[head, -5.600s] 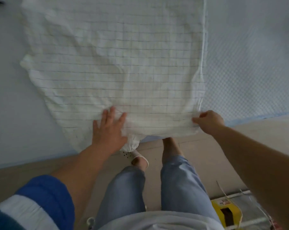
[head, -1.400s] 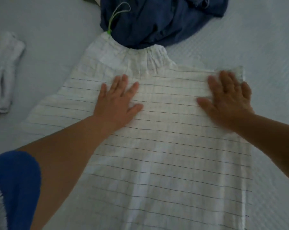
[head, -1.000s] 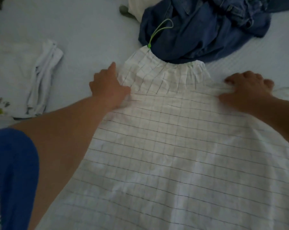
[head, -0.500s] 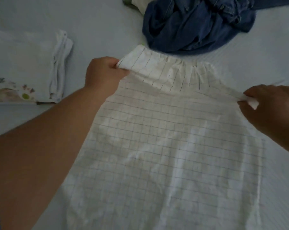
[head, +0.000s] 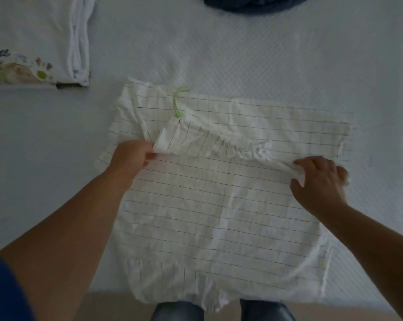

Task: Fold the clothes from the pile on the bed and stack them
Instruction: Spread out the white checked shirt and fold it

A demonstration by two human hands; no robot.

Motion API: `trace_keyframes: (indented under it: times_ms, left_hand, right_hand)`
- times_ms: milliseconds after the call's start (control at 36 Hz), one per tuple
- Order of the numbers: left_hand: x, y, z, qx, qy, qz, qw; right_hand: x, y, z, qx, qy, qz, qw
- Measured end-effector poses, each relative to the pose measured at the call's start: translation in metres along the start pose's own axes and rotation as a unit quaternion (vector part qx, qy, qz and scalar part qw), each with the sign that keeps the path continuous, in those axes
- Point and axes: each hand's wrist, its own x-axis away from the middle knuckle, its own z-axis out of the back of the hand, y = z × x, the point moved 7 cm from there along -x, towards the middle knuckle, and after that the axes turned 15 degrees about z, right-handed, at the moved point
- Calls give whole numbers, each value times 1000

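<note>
A white garment with a thin dark grid pattern (head: 196, 205) lies on the bed, its gathered top edge folded back toward me over its lower part. My left hand (head: 131, 158) pinches the left corner of that gathered edge. My right hand (head: 318, 179) grips the right corner, with bunched cloth between its fingers. A green loop (head: 178, 100) sticks out from under the fold. A folded stack of white clothes (head: 45, 38), one with a flower print, sits at the far left.
The pale quilted bed cover (head: 265, 54) stretches all around. A dark blue garment pile (head: 249, 3) shows at the top edge. The bed's near edge and my jeans-clad legs (head: 177, 311) are at the bottom.
Both hands went from pressing flat on the garment to gripping its top corners, then pulled that edge toward me, away from the blue pile, and folded it over.
</note>
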Motion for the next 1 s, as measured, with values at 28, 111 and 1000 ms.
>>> trace_keyframes:
  times_ms: [28, 111, 1000]
  left_hand:
    - [0, 3, -2, 47, -22, 16, 998]
    - [-4, 15, -5, 91, -32, 50, 994]
    - [-62, 99, 49, -128, 180, -116, 968]
  right_hand:
    - [-4, -5, 1, -11, 7, 6, 1000]
    - [-26, -28, 0, -70, -8, 41, 997]
    - [-128, -209, 15, -176, 16, 207, 962]
